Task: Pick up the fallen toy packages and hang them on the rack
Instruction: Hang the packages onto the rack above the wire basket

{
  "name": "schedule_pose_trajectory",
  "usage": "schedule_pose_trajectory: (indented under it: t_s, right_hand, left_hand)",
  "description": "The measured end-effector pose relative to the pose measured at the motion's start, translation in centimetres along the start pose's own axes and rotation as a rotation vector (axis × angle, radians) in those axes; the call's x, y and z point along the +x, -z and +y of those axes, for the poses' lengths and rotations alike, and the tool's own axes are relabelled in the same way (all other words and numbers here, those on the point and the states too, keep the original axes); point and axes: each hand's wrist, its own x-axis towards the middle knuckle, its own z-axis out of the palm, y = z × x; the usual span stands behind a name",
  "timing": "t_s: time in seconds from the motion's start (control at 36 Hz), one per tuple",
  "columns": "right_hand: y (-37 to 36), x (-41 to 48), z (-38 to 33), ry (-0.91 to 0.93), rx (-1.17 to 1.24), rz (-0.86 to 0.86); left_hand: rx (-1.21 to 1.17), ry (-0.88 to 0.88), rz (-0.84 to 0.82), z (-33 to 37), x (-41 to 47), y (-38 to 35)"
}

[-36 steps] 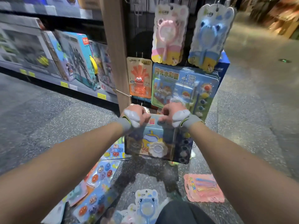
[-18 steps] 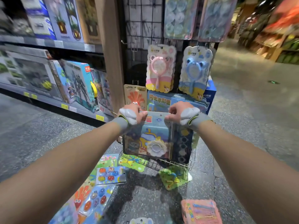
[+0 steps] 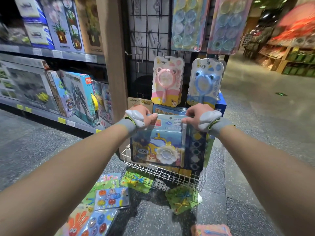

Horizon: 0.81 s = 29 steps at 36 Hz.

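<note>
Blur smears the shelf boxes [image 3: 76,96] at left, and the bottom edge cuts off a pink package [image 3: 211,231] on the floor [image 3: 247,167]. Two wand cards hang on the wire rack [image 3: 148,31]: a pink wand card [image 3: 167,80] and a blue wand card [image 3: 204,82]. Two green packages [image 3: 136,182] lie flat below. My left hand [image 3: 143,115] and right hand [image 3: 198,114] each pinch a top corner of the paint-set package [image 3: 158,145], upright over the wire basket [image 3: 163,174], front toward me, long axis sideways.

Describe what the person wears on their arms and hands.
Forearms are bare, no sleeves. Each wrist carries a grey knit band with a yellow-green edge; a pale grey, rounded pad covers the back of the left hand and the right hand. Fingers are uncovered.
</note>
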Motion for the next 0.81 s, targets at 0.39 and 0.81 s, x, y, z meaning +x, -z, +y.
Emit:
schedule_pose_trajectory:
  t_s: [0.39,0.81]
  right_hand:
    - [-2.9,-0.6,0.2,-0.043,-0.032,-0.068]
    - [-2.3,-1.8,4.0,-0.111,-0.082,0.020]
  left_hand:
    - [0.127,0.004,-0.148,-0.3,-0.6,-1.6]
    - [0.137,-0.104,-0.094,3.4,0.8,-4.5]
